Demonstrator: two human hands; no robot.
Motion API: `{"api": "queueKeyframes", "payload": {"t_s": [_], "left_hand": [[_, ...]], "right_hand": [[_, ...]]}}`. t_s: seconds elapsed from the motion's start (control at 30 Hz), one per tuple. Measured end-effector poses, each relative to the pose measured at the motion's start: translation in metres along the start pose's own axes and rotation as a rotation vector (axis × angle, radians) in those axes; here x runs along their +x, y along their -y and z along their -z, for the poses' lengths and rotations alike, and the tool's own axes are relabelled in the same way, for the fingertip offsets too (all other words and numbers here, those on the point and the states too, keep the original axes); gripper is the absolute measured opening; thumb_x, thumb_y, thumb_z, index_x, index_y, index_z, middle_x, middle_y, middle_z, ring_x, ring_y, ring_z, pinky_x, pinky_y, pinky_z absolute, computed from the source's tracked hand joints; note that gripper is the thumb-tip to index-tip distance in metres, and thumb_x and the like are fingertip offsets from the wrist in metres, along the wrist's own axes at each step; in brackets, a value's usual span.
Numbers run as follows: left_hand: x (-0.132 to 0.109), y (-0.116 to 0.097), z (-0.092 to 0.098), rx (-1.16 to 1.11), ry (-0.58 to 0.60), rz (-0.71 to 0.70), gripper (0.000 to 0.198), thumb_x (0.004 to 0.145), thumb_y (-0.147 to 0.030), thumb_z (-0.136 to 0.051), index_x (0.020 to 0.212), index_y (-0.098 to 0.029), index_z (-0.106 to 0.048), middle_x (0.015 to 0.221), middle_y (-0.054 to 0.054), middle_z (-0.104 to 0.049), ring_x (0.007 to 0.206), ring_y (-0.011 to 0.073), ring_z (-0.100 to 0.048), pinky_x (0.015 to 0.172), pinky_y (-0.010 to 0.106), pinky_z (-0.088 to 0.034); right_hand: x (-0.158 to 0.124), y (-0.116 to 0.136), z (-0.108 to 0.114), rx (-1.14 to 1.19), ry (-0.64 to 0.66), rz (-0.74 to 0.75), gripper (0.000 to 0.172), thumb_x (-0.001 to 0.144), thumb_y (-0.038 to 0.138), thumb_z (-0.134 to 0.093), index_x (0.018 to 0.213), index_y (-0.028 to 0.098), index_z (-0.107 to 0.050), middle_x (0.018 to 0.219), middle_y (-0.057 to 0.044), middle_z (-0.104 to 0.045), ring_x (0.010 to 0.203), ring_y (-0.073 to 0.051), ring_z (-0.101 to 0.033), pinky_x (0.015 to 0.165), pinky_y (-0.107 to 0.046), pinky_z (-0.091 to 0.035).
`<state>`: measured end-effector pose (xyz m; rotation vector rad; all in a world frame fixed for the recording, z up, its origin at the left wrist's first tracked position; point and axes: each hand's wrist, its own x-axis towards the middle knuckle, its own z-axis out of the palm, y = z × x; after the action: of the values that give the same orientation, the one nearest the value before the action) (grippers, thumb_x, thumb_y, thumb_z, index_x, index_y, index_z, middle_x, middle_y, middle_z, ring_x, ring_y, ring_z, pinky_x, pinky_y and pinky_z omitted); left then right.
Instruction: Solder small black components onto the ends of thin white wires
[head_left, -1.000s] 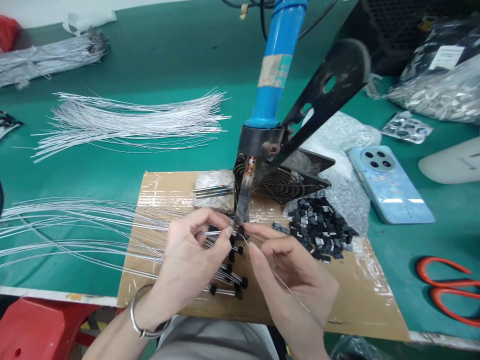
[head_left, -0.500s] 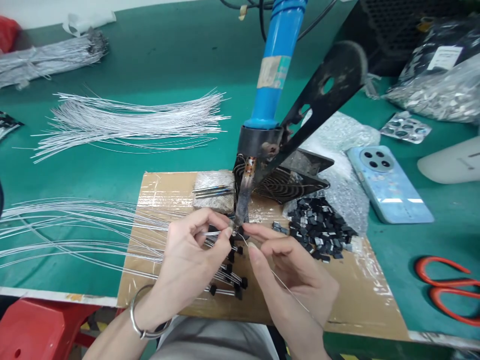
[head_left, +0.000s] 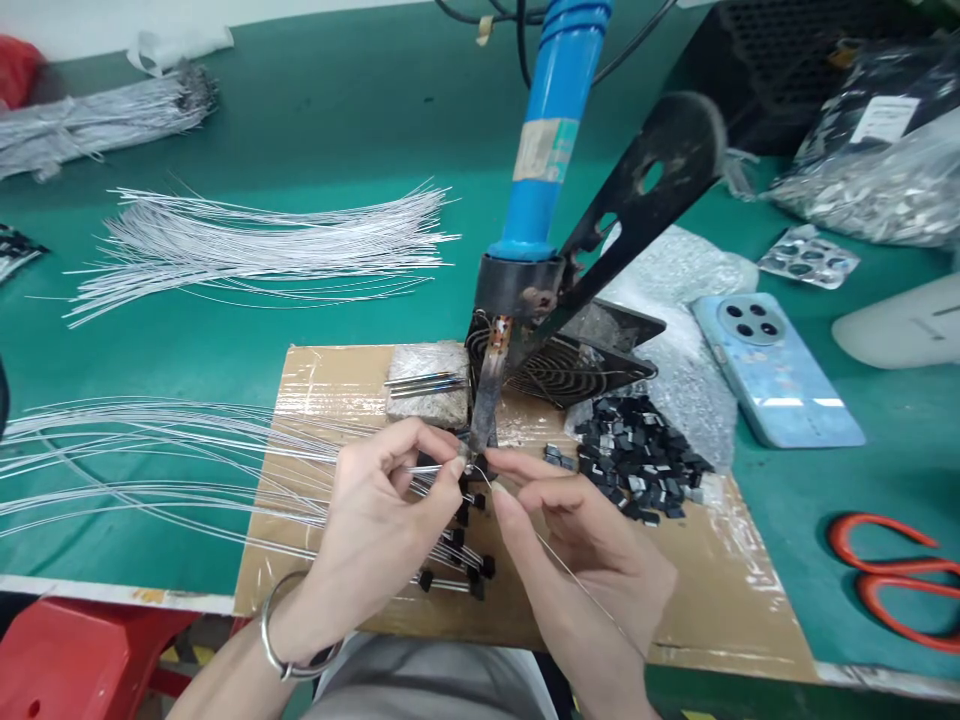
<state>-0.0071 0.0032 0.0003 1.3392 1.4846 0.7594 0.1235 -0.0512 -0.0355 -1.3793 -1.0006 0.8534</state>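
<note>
A blue-handled soldering iron (head_left: pixel 546 150) stands fixed in a black stand, its blade tip (head_left: pixel 487 400) pointing down over a taped cardboard sheet (head_left: pixel 720 560). My left hand (head_left: pixel 382 530) pinches a thin silver wire (head_left: pixel 225 440) at the tip. My right hand (head_left: pixel 585 550) pinches a fine strand of solder wire (head_left: pixel 577 580) at the same spot. Wires ending in small black parts (head_left: pixel 465 570) lie under my hands.
A heap of small black parts (head_left: pixel 637 455) lies on bubble wrap to the right, beside a blue phone (head_left: pixel 780 370). Red scissors (head_left: pixel 892 580) lie at the right edge. Bundles of silver wires (head_left: pixel 262 240) spread across the green table. A grey block (head_left: pixel 427 385) sits behind my hands.
</note>
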Motion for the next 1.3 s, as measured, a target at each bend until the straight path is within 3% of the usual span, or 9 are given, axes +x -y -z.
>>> {"api": "queueKeyframes", "payload": {"t_s": [0.67, 1.3], "left_hand": [[0.0006, 0.0001, -0.0010, -0.019, 0.009, 0.009, 0.009, 0.078, -0.015, -0.064, 0.069, -0.017, -0.065, 0.078, 0.003, -0.072, 0.078, 0.0174, -0.067, 0.063, 0.024, -0.048], [-0.0002, -0.0019, 0.0010, 0.030, 0.005, -0.025, 0.010, 0.080, -0.016, -0.063, 0.069, -0.017, -0.063, 0.080, 0.005, -0.073, 0.075, 0.0170, -0.065, 0.054, 0.022, -0.043]], "right_hand": [[0.0000, -0.0020, 0.0010, -0.019, 0.008, 0.019, 0.017, 0.086, 0.011, -0.070, 0.075, 0.022, -0.063, 0.105, -0.004, -0.079, 0.098, -0.016, -0.075, 0.088, -0.024, -0.056], [0.0003, -0.0031, -0.0006, 0.004, 0.010, 0.044, 0.015, 0.084, 0.011, -0.072, 0.076, 0.023, -0.065, 0.104, -0.004, -0.079, 0.098, -0.019, -0.076, 0.088, -0.028, -0.058]]}}
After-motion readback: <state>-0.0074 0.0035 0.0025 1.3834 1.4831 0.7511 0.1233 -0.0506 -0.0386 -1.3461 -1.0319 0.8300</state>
